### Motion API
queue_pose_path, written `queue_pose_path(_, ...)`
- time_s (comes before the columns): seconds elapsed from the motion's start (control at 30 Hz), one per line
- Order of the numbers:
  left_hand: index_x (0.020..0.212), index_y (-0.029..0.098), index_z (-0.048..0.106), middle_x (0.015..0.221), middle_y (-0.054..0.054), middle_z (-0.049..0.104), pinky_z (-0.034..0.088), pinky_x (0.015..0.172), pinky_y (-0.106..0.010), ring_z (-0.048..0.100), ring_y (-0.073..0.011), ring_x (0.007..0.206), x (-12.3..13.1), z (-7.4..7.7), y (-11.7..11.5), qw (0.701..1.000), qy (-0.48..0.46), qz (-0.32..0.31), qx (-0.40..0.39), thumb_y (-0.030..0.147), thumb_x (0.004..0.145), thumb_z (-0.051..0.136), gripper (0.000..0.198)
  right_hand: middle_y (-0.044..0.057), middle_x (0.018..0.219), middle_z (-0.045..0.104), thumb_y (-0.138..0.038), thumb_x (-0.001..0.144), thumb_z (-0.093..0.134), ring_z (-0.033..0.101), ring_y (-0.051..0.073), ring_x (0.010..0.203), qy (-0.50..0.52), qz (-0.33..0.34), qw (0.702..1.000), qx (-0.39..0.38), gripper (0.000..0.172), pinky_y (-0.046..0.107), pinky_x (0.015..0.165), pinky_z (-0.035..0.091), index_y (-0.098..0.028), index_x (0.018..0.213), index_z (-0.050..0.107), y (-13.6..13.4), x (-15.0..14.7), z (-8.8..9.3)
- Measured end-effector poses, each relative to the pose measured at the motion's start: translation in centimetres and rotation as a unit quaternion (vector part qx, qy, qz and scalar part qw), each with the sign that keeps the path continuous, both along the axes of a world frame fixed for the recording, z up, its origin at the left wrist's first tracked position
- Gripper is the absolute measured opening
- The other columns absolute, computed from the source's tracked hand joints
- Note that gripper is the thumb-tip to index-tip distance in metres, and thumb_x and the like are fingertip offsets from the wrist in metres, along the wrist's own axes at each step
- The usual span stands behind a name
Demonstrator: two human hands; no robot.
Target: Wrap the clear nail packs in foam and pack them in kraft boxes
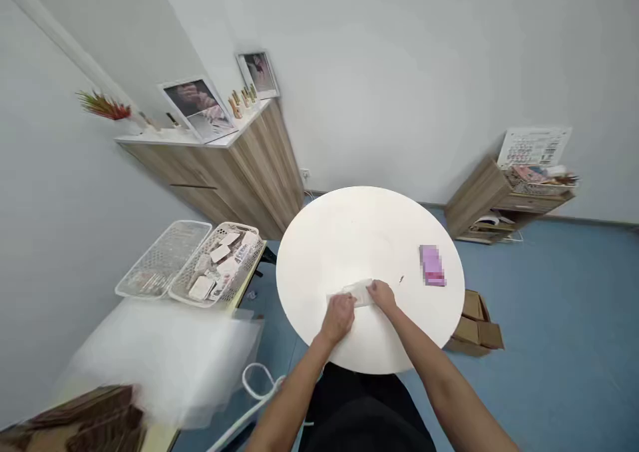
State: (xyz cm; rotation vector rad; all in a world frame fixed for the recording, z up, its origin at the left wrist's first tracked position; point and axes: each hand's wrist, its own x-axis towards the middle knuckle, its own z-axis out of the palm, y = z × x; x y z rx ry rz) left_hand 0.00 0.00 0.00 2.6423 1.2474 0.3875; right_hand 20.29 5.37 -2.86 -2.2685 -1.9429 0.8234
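Between my two hands a thin, whitish, see-through sleeve or bag (360, 293) lies close to the white round table (369, 232). The fingers of my left hand (340, 315) are closed on its left part. At its right end, my right hand (382, 295) pinches the edge. What the sleeve contains, if anything, is too faint to make out. A tiny reddish-brown item (401, 279) rests on the table just right of my right hand. Farther right lies a purple rectangular item (432, 265), blurred into blocks.
On my left, a side table bears a clear basket (130, 280), a white basket (180, 291) of cards and small packets, and a stack of clear plastic sheets (164, 352). Open cardboard boxes (466, 330) stand on the floor at right. A wooden cabinet (259, 159) is behind left.
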Motion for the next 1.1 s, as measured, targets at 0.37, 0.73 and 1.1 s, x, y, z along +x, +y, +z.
queue_pose_path(0.37,0.153,0.014,0.011,0.159,-0.011,0.022,0.024,0.116,-0.049,0.016,-0.0264,0.147,0.6,-5.8,-0.3,0.995,0.069,0.066,-0.011,0.008,0.082,0.038,0.077,0.011,0.104,0.062,-0.022,0.093,0.041,0.057,0.023,0.094,-0.03,0.023,0.989,0.145,0.022,0.031,0.077,0.042,-0.017,0.104,0.059,-0.5,-0.3,0.5)
queue_pose_path(0.73,0.141,0.009,0.035,0.148,-0.018,0.043,0.038,0.111,-0.046,0.04,-0.0257,0.138,-0.1,-6.1,3.4,0.994,0.024,0.057,-0.087,0.009,0.077,0.043,0.064,0.016,0.144,0.047,-0.02,0.09,0.044,0.039,0.029,0.136,-0.002,0.334,0.922,0.195,0.052,0.06,0.116,0.006,-0.014,0.141,0.041,-1.4,-1.8,0.0)
queue_pose_path(1.1,0.111,0.023,0.061,0.114,-0.005,0.066,0.047,0.093,-0.036,0.062,-0.022,0.105,-1.6,-2.4,2.7,0.963,-0.068,0.084,-0.245,0.027,0.09,0.049,0.025,0.004,0.094,0.07,-0.024,0.086,0.051,0.062,0.02,0.086,0.094,0.251,0.962,-0.045,0.022,0.028,0.073,0.039,-0.023,0.105,0.063,-1.8,-0.4,2.9)
